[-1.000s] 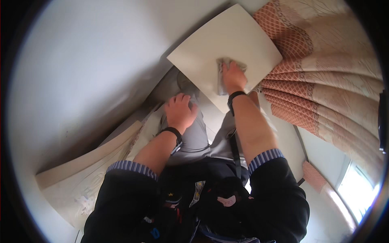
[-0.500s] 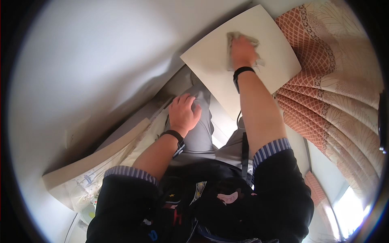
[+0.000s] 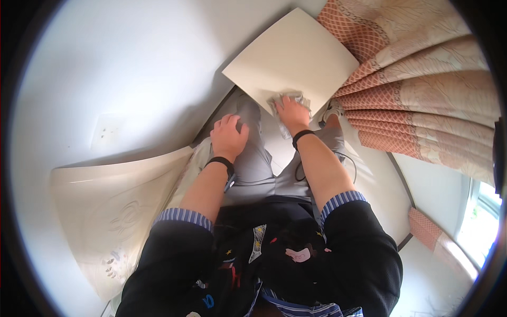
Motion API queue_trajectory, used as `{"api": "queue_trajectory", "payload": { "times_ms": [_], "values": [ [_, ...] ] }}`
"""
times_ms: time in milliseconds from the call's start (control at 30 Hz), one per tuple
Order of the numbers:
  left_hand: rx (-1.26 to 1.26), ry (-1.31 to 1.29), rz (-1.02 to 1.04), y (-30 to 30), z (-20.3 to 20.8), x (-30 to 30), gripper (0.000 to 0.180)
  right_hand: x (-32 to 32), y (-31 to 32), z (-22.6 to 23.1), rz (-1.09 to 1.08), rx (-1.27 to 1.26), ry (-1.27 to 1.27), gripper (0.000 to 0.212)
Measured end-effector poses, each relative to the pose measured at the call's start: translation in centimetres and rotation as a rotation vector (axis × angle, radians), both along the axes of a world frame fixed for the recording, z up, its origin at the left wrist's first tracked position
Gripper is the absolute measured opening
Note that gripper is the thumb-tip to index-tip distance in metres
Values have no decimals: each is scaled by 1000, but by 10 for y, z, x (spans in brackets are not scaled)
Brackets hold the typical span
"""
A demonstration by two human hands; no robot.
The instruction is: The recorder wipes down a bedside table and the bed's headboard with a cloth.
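Observation:
My right hand (image 3: pixel 293 114) presses a crumpled grey cloth (image 3: pixel 276 101) against the near edge of a cream, square-cornered flat top (image 3: pixel 293 47). Part of the cloth hangs over that edge, and its middle is hidden under my palm. On my left knee, in grey trousers (image 3: pixel 252 164), rests my left hand (image 3: pixel 229 138), fingers loosely spread and holding nothing. Both wrists wear dark bands.
A white wall with a socket plate (image 3: pixel 108 131) runs along the left. Beside me on that side stands a cream panel with a raised floral pattern (image 3: pixel 116 211). Patterned curtains (image 3: pixel 422 100) hang close on the right, touching the flat top's side. A thin dark cable (image 3: pixel 353 162) loops by my right leg.
My right hand has drawn the cloth from the middle of the flat top toward me, to its near edge. My left hand stays on the knee. The view has shifted somewhat.

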State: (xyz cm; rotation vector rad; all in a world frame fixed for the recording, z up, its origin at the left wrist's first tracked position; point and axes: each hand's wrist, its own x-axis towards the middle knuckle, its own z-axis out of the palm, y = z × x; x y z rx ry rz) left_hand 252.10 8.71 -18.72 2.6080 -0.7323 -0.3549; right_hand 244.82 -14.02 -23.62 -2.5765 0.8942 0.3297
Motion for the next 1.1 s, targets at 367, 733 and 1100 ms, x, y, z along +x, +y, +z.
{"api": "queue_trajectory", "payload": {
  "times_ms": [367, 733, 1100],
  "values": [
    [83, 64, -13, -24, 22, 0, 37, -50, 26, -10, -155, -34, 90, 43],
    [206, 143, 15, -22, -24, 14, 33, 110, 49, -38, 62, -118, -138, 35],
    [153, -28, -64, -43, -35, 31, 31, 221, 43, -53, 256, 63, -233, 23]
  ]
}}
